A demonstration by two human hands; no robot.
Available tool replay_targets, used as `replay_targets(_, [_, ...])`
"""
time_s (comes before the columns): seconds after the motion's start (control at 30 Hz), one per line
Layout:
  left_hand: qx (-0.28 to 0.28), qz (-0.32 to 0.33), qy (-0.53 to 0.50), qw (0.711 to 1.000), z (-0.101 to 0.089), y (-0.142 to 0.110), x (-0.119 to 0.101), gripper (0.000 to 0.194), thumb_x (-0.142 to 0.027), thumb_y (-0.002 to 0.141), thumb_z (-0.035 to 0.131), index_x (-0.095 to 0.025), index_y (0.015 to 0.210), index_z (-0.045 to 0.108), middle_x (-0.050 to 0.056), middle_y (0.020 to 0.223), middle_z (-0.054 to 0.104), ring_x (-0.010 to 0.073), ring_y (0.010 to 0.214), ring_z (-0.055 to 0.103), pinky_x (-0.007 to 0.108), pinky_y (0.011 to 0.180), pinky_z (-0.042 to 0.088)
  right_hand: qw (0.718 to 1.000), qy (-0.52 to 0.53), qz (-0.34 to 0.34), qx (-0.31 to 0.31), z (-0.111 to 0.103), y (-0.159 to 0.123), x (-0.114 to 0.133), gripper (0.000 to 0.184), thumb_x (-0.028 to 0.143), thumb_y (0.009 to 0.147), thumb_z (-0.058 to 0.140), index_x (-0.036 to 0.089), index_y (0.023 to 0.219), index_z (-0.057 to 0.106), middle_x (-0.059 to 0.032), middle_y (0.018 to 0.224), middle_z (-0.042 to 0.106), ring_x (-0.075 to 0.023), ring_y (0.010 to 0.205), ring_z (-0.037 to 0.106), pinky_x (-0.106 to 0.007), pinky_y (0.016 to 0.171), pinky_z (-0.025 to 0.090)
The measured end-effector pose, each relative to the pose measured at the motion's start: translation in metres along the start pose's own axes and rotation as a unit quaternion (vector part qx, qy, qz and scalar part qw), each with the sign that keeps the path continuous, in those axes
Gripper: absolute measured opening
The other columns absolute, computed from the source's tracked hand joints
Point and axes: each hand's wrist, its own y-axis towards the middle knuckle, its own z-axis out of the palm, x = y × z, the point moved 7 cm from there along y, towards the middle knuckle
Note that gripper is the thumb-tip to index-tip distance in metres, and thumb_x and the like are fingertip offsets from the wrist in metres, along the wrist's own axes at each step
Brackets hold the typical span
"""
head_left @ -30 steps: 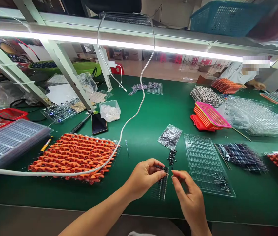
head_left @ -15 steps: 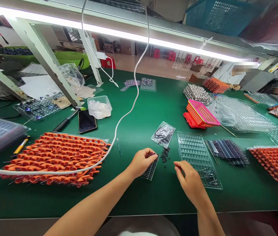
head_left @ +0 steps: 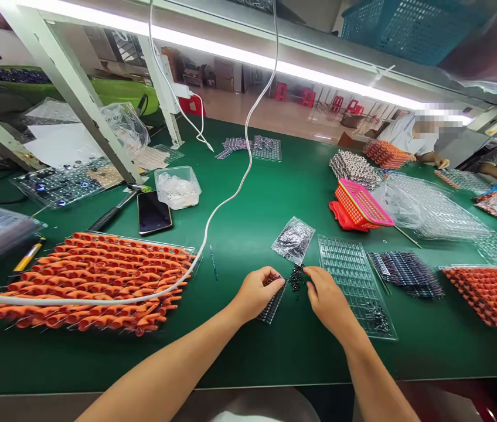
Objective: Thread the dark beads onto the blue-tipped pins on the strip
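Our left grip [head_left: 254, 295] clamps a narrow, dark, ribbed strip [head_left: 272, 307]; pile of small, black beads [head_left: 296, 278] at its one o'clock. Right grip [head_left: 326, 298] by beads' three o'clock, closure we cannot tell.

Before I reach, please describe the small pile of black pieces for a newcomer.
On the green table, find the gap between the left hand and the right hand. The pile lies there, nearer you than the clear bag. Unlike the bag's dark contents, these pieces lie loose on the table.
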Motion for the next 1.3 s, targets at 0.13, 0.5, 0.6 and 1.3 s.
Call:
replay_targets(0.13, [-0.008,0.005,0.005,1.000,-0.002,0.001,0.001,0.024,-0.040,0.080,0.065,-0.017,0.079,0.062,0.000,0.072,0.062,0.0164,0.069,0.058,0.026,0.064,0.043,1.000,-0.025,-0.013,0.003,0.013,0.015,-0.005,0.044,0.003,0.086,0.042,0.010,0.125,0.059,-0.0160,0.124,0.064,-0.0272,0.118,0.058,-0.047,0.102,0.050])
replay_targets(0.5, [-0.010,0.005,-0.001,1.000,-0.001,0.000,0.003,0.025,-0.041,0.080,0.064,-0.017,0.080,0.064,0.001,0.072,0.064,0.0174,0.069,0.059,0.027,0.065,0.044,0.996,0.083,-0.031,0.015,0.001,-0.022,0.011,0.040,0.009,0.093,0.040,0.020,0.123,0.064,-0.0094,0.126,0.066,-0.0229,0.119,0.061,-0.046,0.100,0.054])
replay_targets(0.6, [-0.006,0.003,-0.003,1.000,0.000,0.000,0.004,0.024,-0.041,0.080,0.064,-0.017,0.079,0.064,0.002,0.073,0.064,0.0177,0.070,0.059,0.027,0.066,0.044,0.995,0.095,0.040,-0.009,-0.010,-0.029,0.000,0.035,0.017,0.096,0.040,0.020,0.123,0.063,-0.0089,0.122,0.067,-0.0228,0.113,0.064,-0.044,0.095,0.056])
replay_targets(1.3, [-0.009,0.008,-0.007,1.000,0.003,0.000,0.006,0.020,-0.035,0.078,0.064,-0.015,0.078,0.061,0.001,0.070,0.063,0.0164,0.067,0.058,0.027,0.065,0.043,0.999,-0.033,-0.016,-0.025,0.022,-0.017,0.007,0.015,0.013,0.089,0.047,0.021,0.081,0.058,-0.0034,0.079,0.061,-0.0207,0.073,0.059,-0.034,0.067,0.050])
